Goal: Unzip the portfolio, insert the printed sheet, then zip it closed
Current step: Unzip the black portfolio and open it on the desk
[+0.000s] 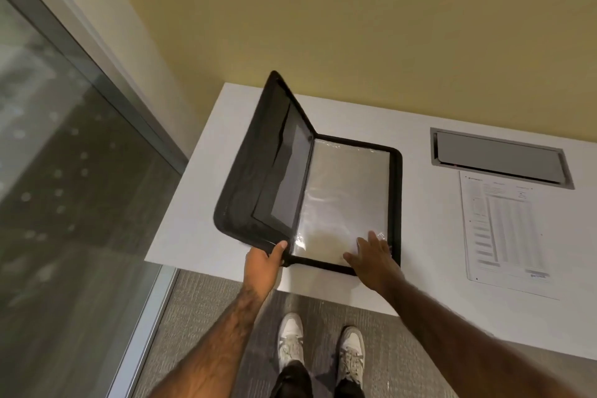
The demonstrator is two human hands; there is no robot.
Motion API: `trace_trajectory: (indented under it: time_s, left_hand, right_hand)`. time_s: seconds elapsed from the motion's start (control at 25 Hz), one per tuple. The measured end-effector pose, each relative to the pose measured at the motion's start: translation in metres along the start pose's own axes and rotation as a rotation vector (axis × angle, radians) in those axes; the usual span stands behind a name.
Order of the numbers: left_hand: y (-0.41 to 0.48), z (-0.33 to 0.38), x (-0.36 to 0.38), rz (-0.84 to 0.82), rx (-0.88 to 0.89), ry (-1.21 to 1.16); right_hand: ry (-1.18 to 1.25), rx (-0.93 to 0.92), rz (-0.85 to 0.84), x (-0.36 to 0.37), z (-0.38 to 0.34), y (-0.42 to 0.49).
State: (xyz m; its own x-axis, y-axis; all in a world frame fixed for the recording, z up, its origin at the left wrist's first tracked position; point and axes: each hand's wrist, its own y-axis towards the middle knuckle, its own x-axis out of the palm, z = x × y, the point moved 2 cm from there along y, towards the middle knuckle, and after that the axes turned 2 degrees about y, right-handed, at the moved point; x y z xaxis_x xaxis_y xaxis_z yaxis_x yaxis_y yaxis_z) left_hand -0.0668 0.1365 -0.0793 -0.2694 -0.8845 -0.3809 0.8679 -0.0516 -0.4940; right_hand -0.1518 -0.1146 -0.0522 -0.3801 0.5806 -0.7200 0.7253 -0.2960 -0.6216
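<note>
A black zip portfolio [396,203] lies open on the white table [420,126]. Its left cover [245,171] is lifted and tilted up. Clear plastic sleeves [342,194] show inside on the flat right half. My left hand [263,263] grips the near corner of the raised cover, thumb on its edge. My right hand [371,255] rests flat, fingers spread, on the near right corner of the sleeves. The printed sheet [504,229], covered in a table of small text, lies flat on the table to the right of the portfolio, apart from it.
A grey metal cable hatch [499,158] is set into the table behind the sheet. A yellow wall runs along the table's far side. A glass partition with a metal frame [106,74] stands at the left. White shoes [323,346] stand on grey carpet below.
</note>
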Motion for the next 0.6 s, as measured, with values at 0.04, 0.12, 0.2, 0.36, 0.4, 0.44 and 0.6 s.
trace_trajectory:
  time_s: [0.04,0.12,0.2,0.36,0.4,0.44,0.6]
  left_hand:
    - [0.002,-0.002,-0.003,0.009,-0.049,-0.105]
    - [0.004,-0.002,-0.011,0.037,-0.126,-0.356]
    - [0.008,-0.007,-0.023,0.104,-0.186,-0.498]
    - [0.021,-0.018,-0.057,0.255,-0.291,-0.550]
    - [0.024,-0.020,-0.064,0.267,-0.310,-0.532]
    - [0.026,-0.022,-0.069,0.270,-0.323,-0.501]
    - [0.031,-0.022,-0.082,0.288,-0.342,-0.176]
  right_hand:
    - [0.021,0.022,0.017,0.002,0.000,-0.001]
    - [0.025,0.037,0.043,0.003,-0.001,-0.003]
    - [-0.043,-0.042,0.044,0.003,0.000,-0.005]
    - [-0.092,-0.079,0.029,0.001,0.000,-0.008]
    - [-0.123,-0.073,0.012,0.003,-0.001,-0.007]
    - [-0.130,-0.048,0.005,0.005,-0.003,-0.008]
    - [-0.010,0.066,0.005,0.002,-0.001,-0.006]
